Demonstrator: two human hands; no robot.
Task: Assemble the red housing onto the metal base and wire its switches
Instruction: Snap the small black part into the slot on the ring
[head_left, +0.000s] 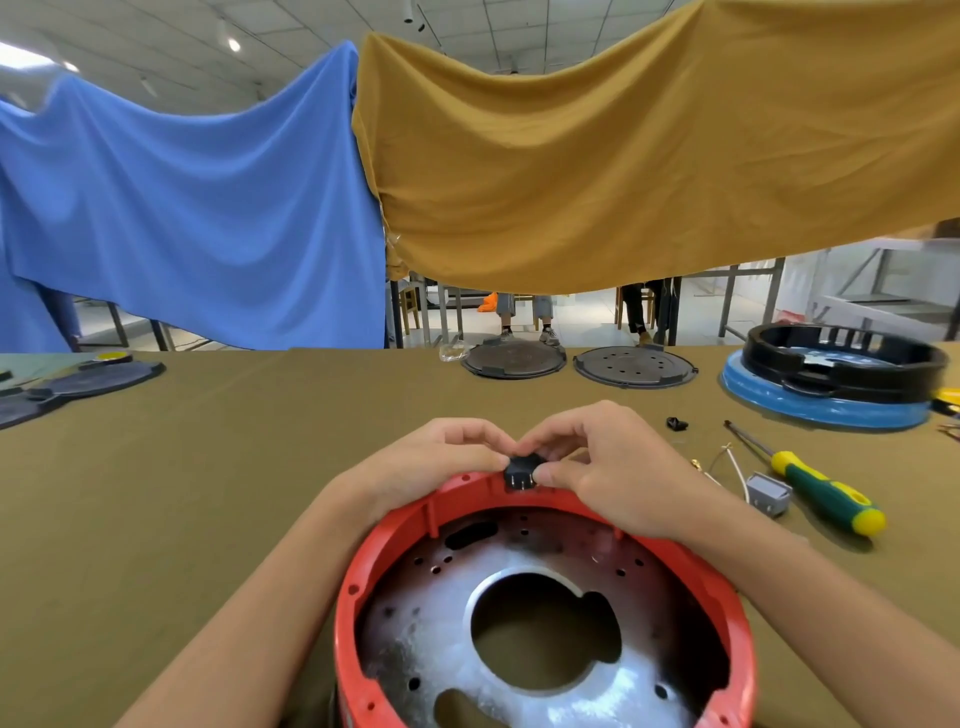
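While both hands meet at the far rim of the red housing, a small black switch sits pinched between them, its metal pins pointing down toward the ring's inside. The left hand curls its fingers over the switch's left side, thumb tip against it; the right hand pinches the right side between thumb and bent fingers. Both grips are tight on the switch, neither hand slack. The switch sits right at the housing's top edge, touching it or just above; which cannot be told.

One red housing stands on the olive-covered table, ringing one metal base that shows a large central opening and many small holes.

To the right lie one screwdriver with a green and yellow handle, one small grey block with white wires beside it, and one small black part farther back. Two dark round plates rest side by side at the table's far edge. One black ring sits on one blue ring at far right. Two hanging cloths, one blue and one mustard, screen the background.
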